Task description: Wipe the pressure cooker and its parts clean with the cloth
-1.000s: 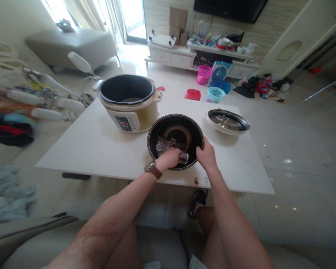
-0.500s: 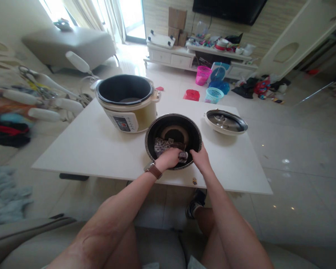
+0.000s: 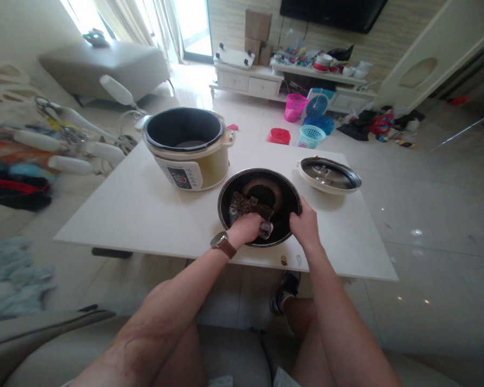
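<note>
Pot (image 3: 285,208) further right on white table (image 3: 145,215)

I can read no text, brand or number from here. The control panel (image 3: 182,176) on the rice cooker (image 3: 189,148) carries markings, but they are too small and blurred to read.

The cloth (image 3: 245,205) was mottled brown and tan, spotted like animal print, against a black pot (image 3: 285,194). The cooker (image 3: 210,167) was cream, with a black inner bowl (image 3: 183,128). The table (image 3: 137,215) was white, the watch strap (image 3: 228,249) brown and the lid (image 3: 329,175) silver. One basket (image 3: 294,107) was pink and another basket (image 3: 310,136) teal.
</note>
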Tool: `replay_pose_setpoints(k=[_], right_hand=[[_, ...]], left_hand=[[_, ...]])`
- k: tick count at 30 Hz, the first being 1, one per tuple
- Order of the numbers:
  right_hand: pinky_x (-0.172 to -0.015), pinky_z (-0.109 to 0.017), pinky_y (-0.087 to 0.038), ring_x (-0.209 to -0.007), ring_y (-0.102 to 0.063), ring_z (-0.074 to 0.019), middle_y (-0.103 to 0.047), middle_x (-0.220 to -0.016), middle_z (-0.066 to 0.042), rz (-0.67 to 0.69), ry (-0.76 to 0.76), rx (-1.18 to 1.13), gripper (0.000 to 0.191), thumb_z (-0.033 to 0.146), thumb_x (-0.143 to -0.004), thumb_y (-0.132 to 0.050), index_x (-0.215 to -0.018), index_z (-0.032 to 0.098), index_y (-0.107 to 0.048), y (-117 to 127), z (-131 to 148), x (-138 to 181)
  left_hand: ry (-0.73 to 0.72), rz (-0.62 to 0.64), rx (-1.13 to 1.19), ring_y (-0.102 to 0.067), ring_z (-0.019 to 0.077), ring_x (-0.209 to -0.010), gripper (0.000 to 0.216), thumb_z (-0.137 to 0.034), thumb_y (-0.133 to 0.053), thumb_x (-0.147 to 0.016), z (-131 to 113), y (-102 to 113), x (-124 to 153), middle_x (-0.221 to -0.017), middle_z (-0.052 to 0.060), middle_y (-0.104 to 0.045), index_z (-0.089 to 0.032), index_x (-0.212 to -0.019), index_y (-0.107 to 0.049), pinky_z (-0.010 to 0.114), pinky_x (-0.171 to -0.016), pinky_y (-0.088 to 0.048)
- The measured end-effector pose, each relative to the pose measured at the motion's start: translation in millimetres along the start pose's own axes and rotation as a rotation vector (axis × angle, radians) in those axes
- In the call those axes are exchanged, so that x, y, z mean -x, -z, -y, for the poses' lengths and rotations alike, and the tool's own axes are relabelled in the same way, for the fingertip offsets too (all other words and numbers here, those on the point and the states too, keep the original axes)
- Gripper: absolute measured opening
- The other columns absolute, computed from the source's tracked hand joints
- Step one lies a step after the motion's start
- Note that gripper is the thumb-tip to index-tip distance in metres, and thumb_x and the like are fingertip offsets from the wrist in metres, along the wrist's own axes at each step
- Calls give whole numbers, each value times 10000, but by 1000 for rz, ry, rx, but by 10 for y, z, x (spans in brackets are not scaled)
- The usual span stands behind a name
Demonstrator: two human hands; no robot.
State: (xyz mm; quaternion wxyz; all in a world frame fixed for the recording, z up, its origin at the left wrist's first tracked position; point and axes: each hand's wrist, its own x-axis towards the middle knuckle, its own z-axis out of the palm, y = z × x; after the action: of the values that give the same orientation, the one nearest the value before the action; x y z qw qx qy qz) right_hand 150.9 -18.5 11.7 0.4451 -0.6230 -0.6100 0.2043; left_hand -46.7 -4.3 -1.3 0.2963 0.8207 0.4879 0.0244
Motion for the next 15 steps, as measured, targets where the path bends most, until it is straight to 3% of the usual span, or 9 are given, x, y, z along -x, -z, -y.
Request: replay_pose_setpoints(k=[4, 9, 15], right_hand=[[-1244, -572, -455, -1332, -674, -343, -752, -1408, -83, -26, -20, 42, 637, 181, -756, -538, -1360, 252, -726, 23, 10, 9], [-1229, -609, -468, -1360, -656, -360, -720, -1461, -53, -7, -138, -1, 743, 185, -726, -559, -1456, 295, -645, -109, -58, 49], [-1151, -565, -544, -1244, -708, -338, -770, -1351, -54, 23, -278, -85, 731, 244, -730, -589, -1458, 280, -634, -240, -183, 64]], left_hand=[[-28, -5, -3, -756, 289, -1204, 424, -74, -586, -916, 33, -28, -61, -1256, 154, -805, -231, -1220, -837, 358, -1066, -548], [-18, -13, 24, -770, 279, -1162, 440, -53, -579, -894, 12, 10, -78, -1209, 147, -822, -223, -1206, -838, 348, -1043, -560], [-21, -56, 119, -748, 287, -1233, 532, -4, -527, -882, -5, -23, -91, -1288, 155, -803, -183, -1304, -797, 370, -1098, -543]])
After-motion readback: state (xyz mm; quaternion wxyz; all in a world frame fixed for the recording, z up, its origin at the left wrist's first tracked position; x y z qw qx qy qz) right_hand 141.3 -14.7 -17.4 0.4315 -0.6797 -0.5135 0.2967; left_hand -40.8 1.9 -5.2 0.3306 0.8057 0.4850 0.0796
